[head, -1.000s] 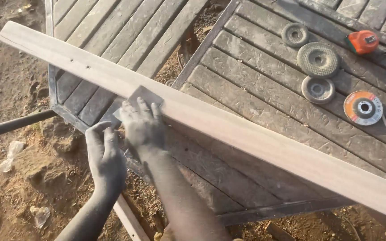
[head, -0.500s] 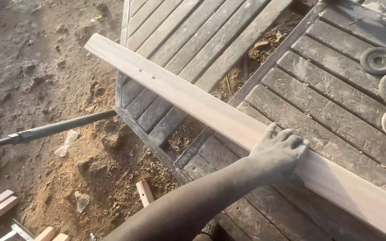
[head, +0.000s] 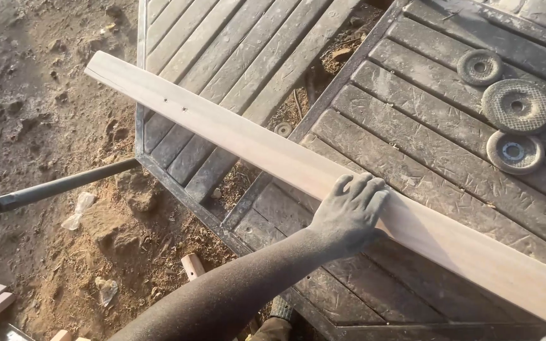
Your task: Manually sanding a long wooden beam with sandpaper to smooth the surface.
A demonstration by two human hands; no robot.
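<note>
- One hand (head: 349, 215) shows in the head view, dusty grey and on a dusty forearm that comes up from the bottom edge; which hand it is, left or right, cannot be told from this view alone.
- Its palm lies flat on the long pale wooden board (head: 298, 170), fingers spread and curled over the far edge, so it presses on the board rather than closing round it.
- That board runs slantwise from upper left to the lower right corner, lying across two grey slatted panels (head: 412, 145), its left end jutting out over the dirt.
- Compared with a second ago, only this one hand is on the board; back then two hands worked close together at its near edge with a small dark sheet under them.
- Since half a second ago the hand has kept nearly the same place on the board, while the view has shifted a little.
- Three worn grinding discs (head: 516, 107) lie on the right-hand panel, well apart from the hand.
- Below the panels is sandy, sawdust-strewn ground (head: 45, 95), with a dark pole (head: 58, 186) lying on it at the left and wood offcuts (head: 192, 265) near the bottom.
</note>
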